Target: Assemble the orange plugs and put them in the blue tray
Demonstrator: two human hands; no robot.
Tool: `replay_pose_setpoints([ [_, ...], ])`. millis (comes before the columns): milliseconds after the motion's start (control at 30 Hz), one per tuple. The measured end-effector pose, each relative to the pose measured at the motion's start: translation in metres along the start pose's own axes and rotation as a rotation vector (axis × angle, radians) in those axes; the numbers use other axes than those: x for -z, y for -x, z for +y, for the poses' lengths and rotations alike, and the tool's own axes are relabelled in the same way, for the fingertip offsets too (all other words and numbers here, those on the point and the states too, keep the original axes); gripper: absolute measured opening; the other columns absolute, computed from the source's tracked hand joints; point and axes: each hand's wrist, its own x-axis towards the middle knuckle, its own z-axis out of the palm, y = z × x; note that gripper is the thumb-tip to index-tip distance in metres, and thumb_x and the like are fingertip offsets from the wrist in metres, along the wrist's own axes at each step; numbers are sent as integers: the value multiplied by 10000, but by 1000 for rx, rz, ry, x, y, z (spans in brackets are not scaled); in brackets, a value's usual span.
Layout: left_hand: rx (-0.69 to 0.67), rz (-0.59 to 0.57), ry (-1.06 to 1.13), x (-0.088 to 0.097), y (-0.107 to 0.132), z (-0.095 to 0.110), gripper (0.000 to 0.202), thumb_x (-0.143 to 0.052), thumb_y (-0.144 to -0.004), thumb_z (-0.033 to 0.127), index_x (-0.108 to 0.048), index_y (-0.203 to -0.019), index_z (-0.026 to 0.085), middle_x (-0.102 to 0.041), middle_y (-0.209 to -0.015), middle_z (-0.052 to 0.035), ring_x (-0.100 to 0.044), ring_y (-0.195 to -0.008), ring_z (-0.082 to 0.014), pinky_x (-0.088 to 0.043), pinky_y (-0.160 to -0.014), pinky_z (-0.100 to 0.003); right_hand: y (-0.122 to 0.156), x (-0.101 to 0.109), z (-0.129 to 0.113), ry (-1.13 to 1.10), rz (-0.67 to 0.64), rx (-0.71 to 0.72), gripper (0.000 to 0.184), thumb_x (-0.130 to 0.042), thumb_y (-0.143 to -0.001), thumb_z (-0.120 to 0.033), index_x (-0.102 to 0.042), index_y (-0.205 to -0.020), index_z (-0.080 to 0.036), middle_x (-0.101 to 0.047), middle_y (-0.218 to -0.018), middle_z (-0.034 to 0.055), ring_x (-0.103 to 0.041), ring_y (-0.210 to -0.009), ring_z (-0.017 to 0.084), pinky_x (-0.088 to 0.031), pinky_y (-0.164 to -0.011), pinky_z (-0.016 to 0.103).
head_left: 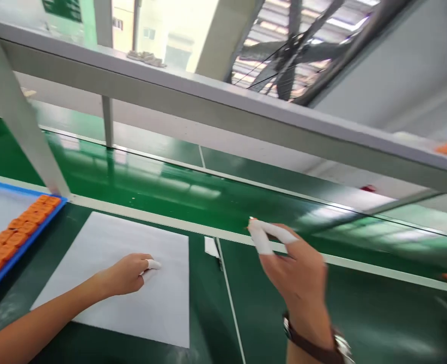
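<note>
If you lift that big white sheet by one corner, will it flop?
Probably floppy: the white sheet looks very thin and lies flat on the green table. Likely light, so a push might slide it, unless the left hand on it pins it.

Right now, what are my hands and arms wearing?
Both forearms are bare, no sleeves. The left hand has a white finger cot on one fingertip. The right hand has white cots on two, and its wrist carries a watch with a dark brown strap and silvery case.
</note>
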Motion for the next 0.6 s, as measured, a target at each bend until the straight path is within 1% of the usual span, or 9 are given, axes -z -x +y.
replay_pose_setpoints([
  [67, 4, 39, 109, -10, -6, -12, 298, -480, -924, 254, -738, -1069, 287, -732, -940, -51, -678, -842, -233, -494, -745, -293, -22, -19, 48, -34, -97, -160, 349, -622, -879, -437, -713, -1111, -193, -736, -1089, 100, -677, -971, 255, -518, -922, 418],
  [100, 16, 57, 158, -13, -7, -16, 295, -487, -925, 272, -740, -1076, 294, -735, -942, -45, -678, -846, -230, -496, -751, -289, -30, -28, 74, -66, -120, -327, 382, -637, -861, -410, -695, -1152, -169, -732, -1087, 107, -676, -942, 241, -518, -919, 406],
  [133, 30, 68, 194, -14, -8, -20, 296, -489, -927, 288, -740, -1085, 300, -736, -947, -39, -678, -844, -226, -497, -755, -286, -34, -37, 101, -45, -114, -408, 437, -633, -861, -383, -658, -1212, -122, -717, -1111, 140, -672, -941, 245, -527, -898, 407],
  [200, 64, 58, 231, -15, -7, -25, 305, -481, -938, 310, -733, -1110, 316, -738, -976, -30, -669, -817, -215, -494, -738, -280, -35, -53, 149, -3, -99, -506, 531, -683, -834, -332, -595, -1273, -46, -668, -1197, 213, -662, -983, 270, -537, -876, 422],
  [233, 78, 45, 235, -16, -7, -26, 307, -475, -943, 319, -730, -1113, 321, -736, -989, -26, -660, -796, -208, -490, -721, -277, -33, -61, 168, 4, -99, -541, 528, -704, -833, -313, -587, -1277, -52, -653, -1225, 213, -660, -1008, 270, -535, -893, 427],
  [300, 101, 34, 228, -17, -6, -28, 306, -459, -950, 341, -728, -1094, 316, -731, -979, -24, -632, -737, -193, -476, -674, -272, -28, -78, 196, -6, -102, -586, 438, -698, -875, -295, -586, -1263, -125, -635, -1264, 143, -652, -1062, 254, -535, -923, 455],
  [367, 118, 45, 211, -20, -7, -28, 312, -443, -949, 365, -728, -1055, 292, -720, -931, -26, -599, -688, -180, -456, -632, -265, -28, -95, 214, -38, -106, -602, 365, -666, -918, -306, -589, -1247, -168, -617, -1290, 100, -635, -1107, 250, -535, -941, 475],
  [467, 156, 49, 193, -21, -10, -26, 319, -436, -946, 383, -725, -1017, 268, -694, -867, -28, -568, -674, -172, -440, -622, -258, -39, -117, 225, -105, -111, -590, 339, -640, -941, -316, -589, -1245, -175, -612, -1292, 92, -630, -1119, 250, -540, -939, 477],
  [600, 194, 29, 211, -15, -11, -18, 310, -445, -951, 393, -723, -1007, 267, -671, -856, -27, -554, -697, -174, -432, -643, -260, -56, -133, 217, -198, -115, -524, 340, -643, -935, -307, -591, -1238, -162, -660, -1200, 88, -664, -1049, 235, -545, -929, 470],
])
